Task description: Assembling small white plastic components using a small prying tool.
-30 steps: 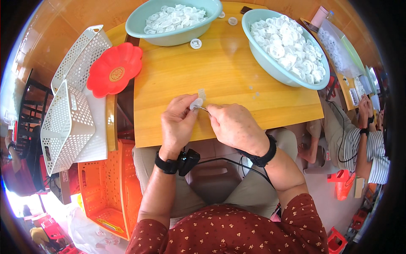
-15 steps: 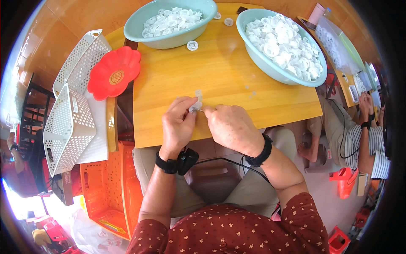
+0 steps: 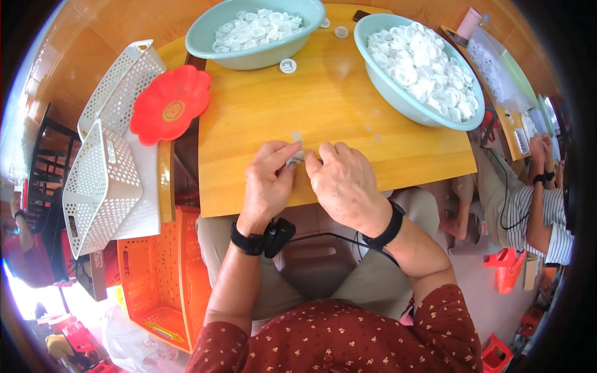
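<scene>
Over the near edge of the yellow wooden table, my left hand and my right hand meet. Between their fingertips they pinch one small white plastic piece, mostly hidden by the fingers. Black bands sit on both wrists, with a small black device and cable at the left one. Two pale green bowls stand at the far side: one at the back centre and a bigger one at the right, both heaped with white ring-shaped pieces.
A red flower-shaped dish lies at the table's left edge. White perforated baskets are stacked to the left, above an orange crate. Loose white pieces lie near the back bowl. Another person in a striped shirt sits at the right.
Both hands have drawn slightly nearer to me and lower over the table edge, fingers closing tighter round the white piece, which showed more clearly earlier.
</scene>
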A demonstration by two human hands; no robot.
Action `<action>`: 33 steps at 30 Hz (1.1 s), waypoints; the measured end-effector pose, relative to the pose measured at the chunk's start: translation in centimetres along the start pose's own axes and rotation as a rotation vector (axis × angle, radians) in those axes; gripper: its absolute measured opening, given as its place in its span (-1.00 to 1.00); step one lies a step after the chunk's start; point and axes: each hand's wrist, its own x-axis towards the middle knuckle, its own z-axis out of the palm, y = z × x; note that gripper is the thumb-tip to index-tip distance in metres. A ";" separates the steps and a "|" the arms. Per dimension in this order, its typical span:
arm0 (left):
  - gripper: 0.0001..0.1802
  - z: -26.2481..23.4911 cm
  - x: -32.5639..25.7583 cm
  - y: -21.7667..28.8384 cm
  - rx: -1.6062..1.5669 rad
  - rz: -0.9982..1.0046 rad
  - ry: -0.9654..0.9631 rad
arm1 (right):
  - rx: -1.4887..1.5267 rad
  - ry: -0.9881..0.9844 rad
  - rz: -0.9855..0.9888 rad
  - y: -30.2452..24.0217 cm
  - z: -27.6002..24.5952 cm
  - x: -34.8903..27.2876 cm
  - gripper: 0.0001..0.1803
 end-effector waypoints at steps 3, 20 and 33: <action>-0.64 -0.3 0.0 0.1 -0.015 -0.005 -0.025 | 0.030 -0.047 -0.041 0.5 0.0 0.2 -0.86; -0.64 -0.2 0.0 -1.0 -0.185 -0.110 -0.034 | 0.369 -0.139 0.081 1.1 0.7 -0.4 -0.92; -0.67 0.2 0.0 -1.2 -0.108 -0.032 0.039 | 0.283 -0.112 -0.024 0.3 1.2 -0.5 -0.90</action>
